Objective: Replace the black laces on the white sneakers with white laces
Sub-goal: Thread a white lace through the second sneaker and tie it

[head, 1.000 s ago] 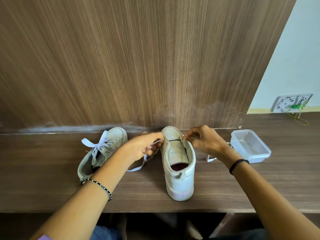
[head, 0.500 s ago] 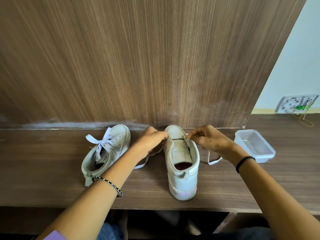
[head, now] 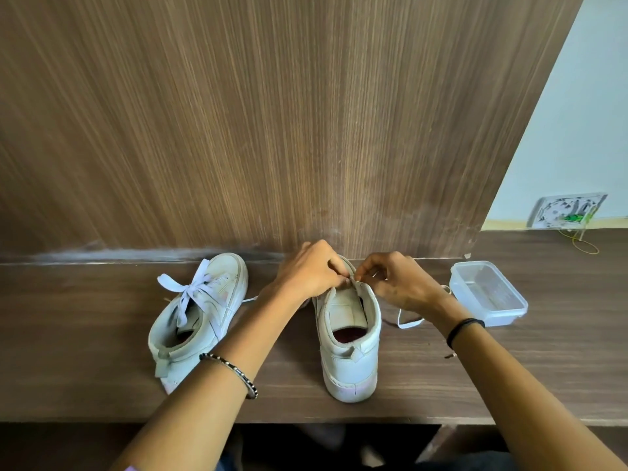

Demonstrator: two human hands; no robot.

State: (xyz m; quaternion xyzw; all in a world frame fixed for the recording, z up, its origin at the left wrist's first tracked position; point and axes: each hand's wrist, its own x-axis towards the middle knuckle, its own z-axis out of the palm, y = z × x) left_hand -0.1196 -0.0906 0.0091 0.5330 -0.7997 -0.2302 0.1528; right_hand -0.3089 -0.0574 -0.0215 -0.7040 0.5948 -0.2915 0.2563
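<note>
A brown wood-grain panel [head: 272, 113] fills most of the frame, with a slice of pale wall [head: 577, 113] in the upper right corner. Across the lower half runs a dark wooden shelf [head: 68, 334], seen from above by the person working at it.

Two white sneakers stand on the shelf, heels toward the viewer. The laced sneaker [head: 204, 321], left of centre, is angled with its toe to the upper right and has a white bow [head: 190, 290] tied on top. The open sneaker [head: 350, 362] stands at centre, toe against the panel, its tongue bare and its dark red insole showing.

A clear plastic container [head: 486, 294] sits on the shelf at right, just beside the right wrist.

Both hands meet over the front of the open sneaker. The left hand [head: 306, 270] has its fingers curled, fingertips pinched together at the sneaker's upper edge on the white lace [head: 407, 322]. The right hand [head: 401, 283] is curled likewise, pinching the same spot from the other side. A loop of the lace lies on the shelf below the right wrist, and another end shows left of the left forearm.

A beaded bracelet [head: 234, 372] circles the left wrist, a black band [head: 462, 329] the right. A small wall plate [head: 567, 210] sits at far right.
</note>
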